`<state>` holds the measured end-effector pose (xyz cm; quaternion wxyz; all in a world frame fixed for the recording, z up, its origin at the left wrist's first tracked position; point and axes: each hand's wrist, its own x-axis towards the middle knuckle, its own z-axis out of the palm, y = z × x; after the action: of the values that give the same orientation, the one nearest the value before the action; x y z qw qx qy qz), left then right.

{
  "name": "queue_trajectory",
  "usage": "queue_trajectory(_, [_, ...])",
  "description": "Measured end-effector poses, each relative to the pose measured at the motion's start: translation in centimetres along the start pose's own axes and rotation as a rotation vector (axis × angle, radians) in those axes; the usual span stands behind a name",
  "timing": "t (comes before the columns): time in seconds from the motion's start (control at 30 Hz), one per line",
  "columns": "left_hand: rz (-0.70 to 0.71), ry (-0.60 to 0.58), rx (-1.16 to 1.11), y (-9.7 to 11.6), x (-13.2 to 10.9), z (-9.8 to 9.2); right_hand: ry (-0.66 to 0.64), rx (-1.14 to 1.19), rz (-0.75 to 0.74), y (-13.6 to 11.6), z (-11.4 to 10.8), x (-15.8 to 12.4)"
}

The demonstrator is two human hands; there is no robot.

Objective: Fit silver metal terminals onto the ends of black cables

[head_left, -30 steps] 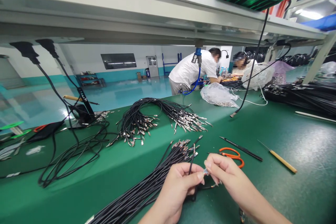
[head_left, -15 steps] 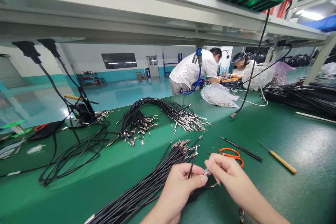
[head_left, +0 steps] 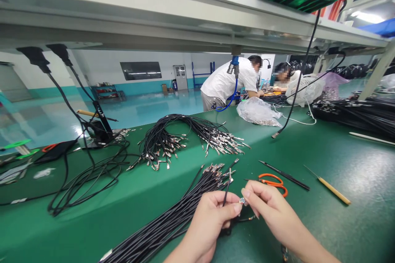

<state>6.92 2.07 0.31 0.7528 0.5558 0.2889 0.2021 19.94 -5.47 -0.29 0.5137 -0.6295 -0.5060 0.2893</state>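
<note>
My left hand (head_left: 210, 220) is closed around a thin black wire (head_left: 226, 191) that sticks up past my thumb. My right hand (head_left: 268, 205) pinches a small metal terminal (head_left: 242, 201) right against my left thumb tip. Both hands hover low over the green bench (head_left: 339, 164) near its front edge. A long bundle of black wires with metal ends (head_left: 173, 218) lies just left of my hands. A looped pile of terminated black wires (head_left: 185, 135) lies farther back.
Orange-handled scissors (head_left: 273, 183), a thin black tool (head_left: 285, 176) and a wooden-handled pick (head_left: 328, 185) lie right of my hands. Black power cables (head_left: 83, 172) trail at left. A plastic bag (head_left: 257, 111) sits behind. Two people work at the far end under the shelf (head_left: 185, 12).
My hands stay together on the wire and terminal with only slight finger shifts. The view has drifted a little.
</note>
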Motion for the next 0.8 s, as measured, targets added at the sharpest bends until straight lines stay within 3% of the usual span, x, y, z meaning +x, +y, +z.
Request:
queue_trajectory(0.4, [-0.027,0.008,-0.036,-0.3,0.3,-0.2,0.022,-0.027,-0.001,0.2,0.5,0.0])
queue_trajectory(0.57, [0.034,0.057,0.054,-0.1,0.6,-0.8,0.032,-0.143,0.014,1.2,-1.2,0.9])
queue_trajectory(0.67, [0.092,0.142,0.219,-0.1,1.2,-1.6,0.023,-0.346,0.1,2.5,-3.0,1.6])
queue_trajectory(0.8, [0.237,0.131,0.752,-1.1,1.7,-2.0,0.015,-0.674,0.223,3.9,-4.1,1.7])
